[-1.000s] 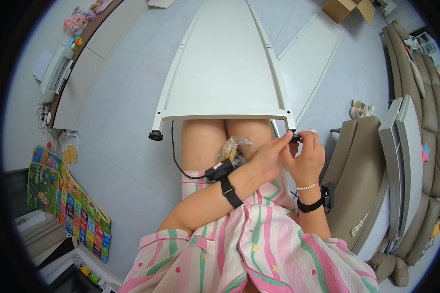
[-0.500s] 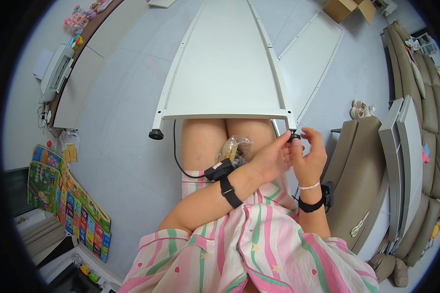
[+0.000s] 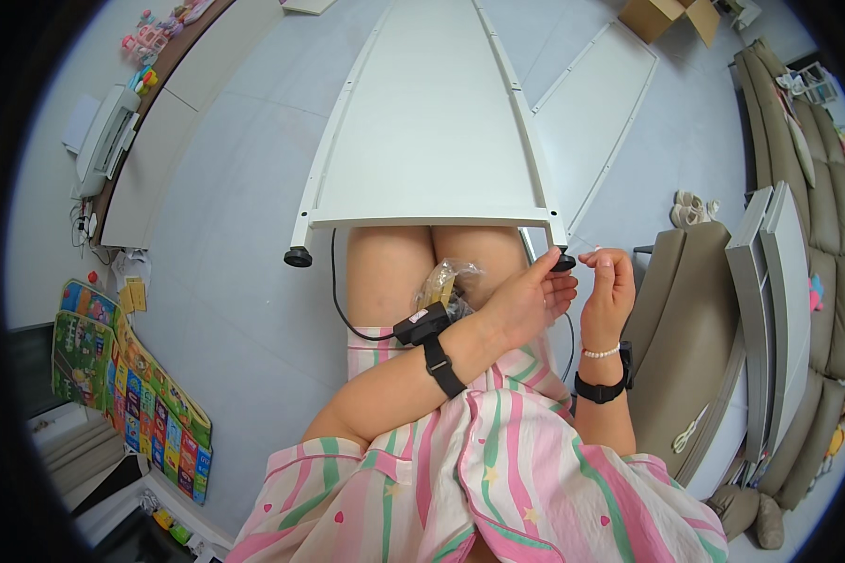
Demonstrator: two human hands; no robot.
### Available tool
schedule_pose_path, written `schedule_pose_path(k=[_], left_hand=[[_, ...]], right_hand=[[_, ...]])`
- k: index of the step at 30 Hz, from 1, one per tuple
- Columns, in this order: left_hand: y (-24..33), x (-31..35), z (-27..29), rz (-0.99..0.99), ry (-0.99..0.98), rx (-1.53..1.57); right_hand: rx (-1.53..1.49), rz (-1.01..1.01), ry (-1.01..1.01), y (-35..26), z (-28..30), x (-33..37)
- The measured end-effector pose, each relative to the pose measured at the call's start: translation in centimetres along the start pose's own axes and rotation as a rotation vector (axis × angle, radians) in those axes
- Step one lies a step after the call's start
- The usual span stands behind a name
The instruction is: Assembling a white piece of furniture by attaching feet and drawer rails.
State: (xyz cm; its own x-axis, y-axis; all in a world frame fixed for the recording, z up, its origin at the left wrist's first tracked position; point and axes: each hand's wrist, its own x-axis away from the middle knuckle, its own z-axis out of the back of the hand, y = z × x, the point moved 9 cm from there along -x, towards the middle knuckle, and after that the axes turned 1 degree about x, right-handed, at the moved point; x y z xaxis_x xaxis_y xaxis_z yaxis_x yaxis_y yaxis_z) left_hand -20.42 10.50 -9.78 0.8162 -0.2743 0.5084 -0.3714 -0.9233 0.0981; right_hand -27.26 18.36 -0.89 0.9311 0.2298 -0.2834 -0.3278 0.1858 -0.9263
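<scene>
A white panel frame (image 3: 432, 141) rests over my thighs, with a black round foot (image 3: 298, 257) at its near left corner. Another black foot (image 3: 563, 262) is at its near right corner. My left hand (image 3: 533, 305) reaches across to that right foot; the thumb is against it, and the fingers are stretched out just below. Just right of the same foot, my right hand (image 3: 608, 298) is raised, apart from it, with loosely bent fingers and nothing visible in them. Between my thighs lies a clear plastic bag (image 3: 453, 281) with a yellowish piece; its other contents are unclear.
A second white panel (image 3: 601, 122) lies on the floor, far right. White boards (image 3: 781, 319) lean by the brown sofa (image 3: 821, 244). Scissors (image 3: 690, 429) lie on a brown cushioned piece (image 3: 681, 328). A cable (image 3: 340, 296) runs beside my left thigh. A cardboard box (image 3: 667, 17) stands far right.
My right hand has moved off the right foot, slightly to the right, and its fingers have come away. My left hand stays at the foot, with its fingers now clearly visible.
</scene>
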Motion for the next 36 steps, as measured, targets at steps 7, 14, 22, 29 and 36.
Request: schedule_pose_path(k=[7,14,22,29,36], left_hand=[[-0.1,0.0,-0.1,0.001,-0.005,0.015],[-0.1,0.0,-0.4,0.005,-0.014,0.031],[1.1,-1.0,0.3,-0.056,0.002,-0.144],[1.0,-1.5,0.7,-0.082,0.029,-0.208],[0.1,1.0,-1.0,0.08,0.003,-0.024]], right_hand=[[0.075,-0.129,0.035,2.6,1.0,0.3],[0.097,-0.087,0.105,1.0,0.7,0.6],[0.938,0.432,-0.013,-5.6,-3.0,1.3],[1.0,0.414,-0.041,-5.4,-3.4,1.2],[0.987,0.258,-0.103,-4.1,-3.1,0.7]])
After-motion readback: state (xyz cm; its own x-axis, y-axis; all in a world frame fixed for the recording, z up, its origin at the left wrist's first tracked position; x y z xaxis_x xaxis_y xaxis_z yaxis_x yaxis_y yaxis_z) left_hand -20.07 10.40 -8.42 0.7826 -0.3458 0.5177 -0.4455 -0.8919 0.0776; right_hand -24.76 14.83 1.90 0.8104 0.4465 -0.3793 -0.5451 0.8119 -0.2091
